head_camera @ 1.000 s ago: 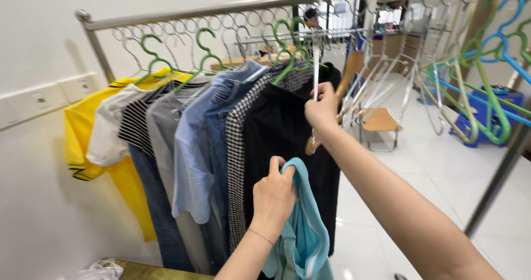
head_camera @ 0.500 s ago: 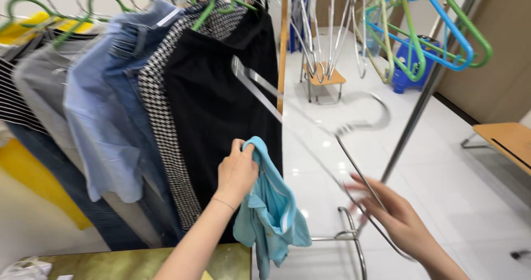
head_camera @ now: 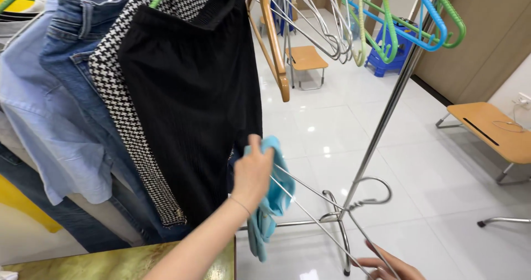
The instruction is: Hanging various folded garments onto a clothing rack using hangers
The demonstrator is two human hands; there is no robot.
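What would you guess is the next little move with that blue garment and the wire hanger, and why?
Probably easing the hanger's arm further into the garment. The left hand grips the light blue garment at its top, and one end of the metal hanger already meets the cloth there. The right hand holds the hanger's other side low, so a push toward the left hand seems natural.

My left hand point(head_camera: 251, 172) pinches soft, matt turquoise cloth point(head_camera: 274, 200); my right hand point(head_camera: 387, 269) holds a thin wire hanger point(head_camera: 332, 213) of bright, smooth metal; beside them hangs a black garment point(head_camera: 193, 103) of finely ribbed, matt fabric; next a woven houndstooth piece point(head_camera: 119, 103); then faded denim point(head_camera: 66, 53), coarse and dull; the rack pole point(head_camera: 387, 114) is polished steel; the wooden hanger point(head_camera: 271, 36) looks varnished; the plastic hangers point(head_camera: 404, 20) are ridged; the floor tiles point(head_camera: 431, 164) are glossy white.
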